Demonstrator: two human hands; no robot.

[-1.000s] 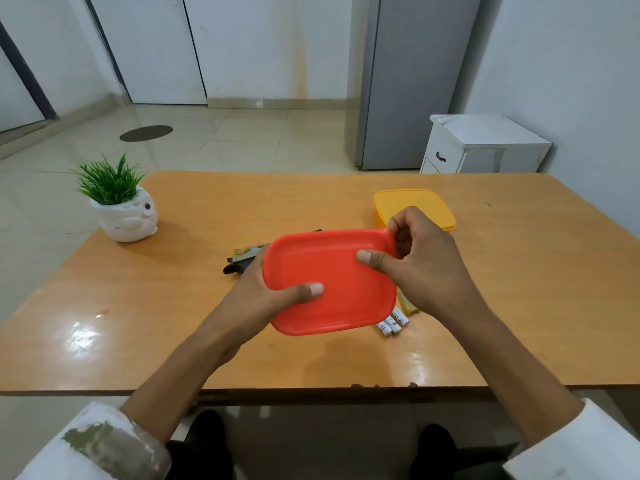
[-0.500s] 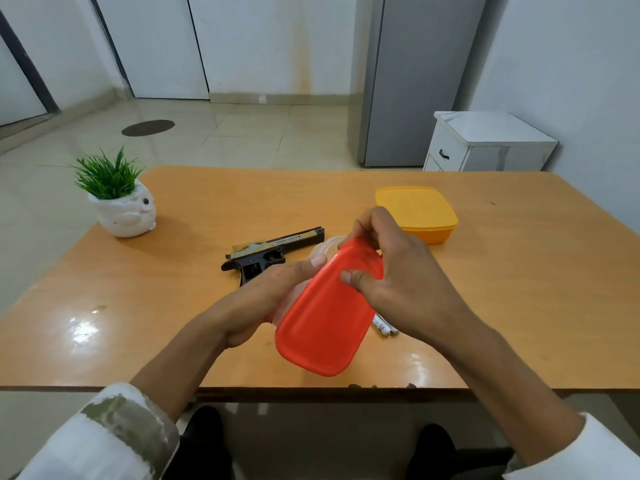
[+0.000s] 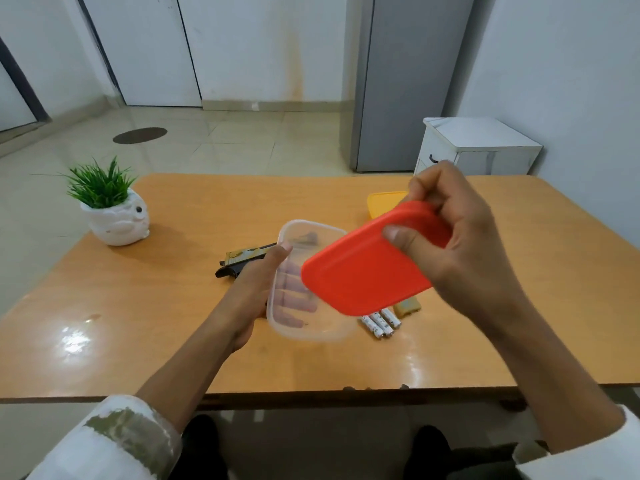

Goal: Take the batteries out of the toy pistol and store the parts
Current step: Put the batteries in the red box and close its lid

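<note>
Now the red lid (image 3: 367, 268) is off: a second ago it sat sealed on the clear container (image 3: 313, 222), half a second ago it was peeling up at one edge, and the right hand (image 3: 464, 244) now pinches it by its far rim, tilted, above and to the right of the open box. The left hand (image 3: 252, 292) grips the container from below, fingers visible through its wall, thumb at the rim. The container appears empty. Three batteries (image 3: 379, 323) lie side by side on the table (image 3: 173, 323) just right of it, beside a small yellowish part (image 3: 408, 304); the toy pistol (image 3: 242, 258) lies behind the left hand. Judged from this, removal is finished and storing can begin
</note>
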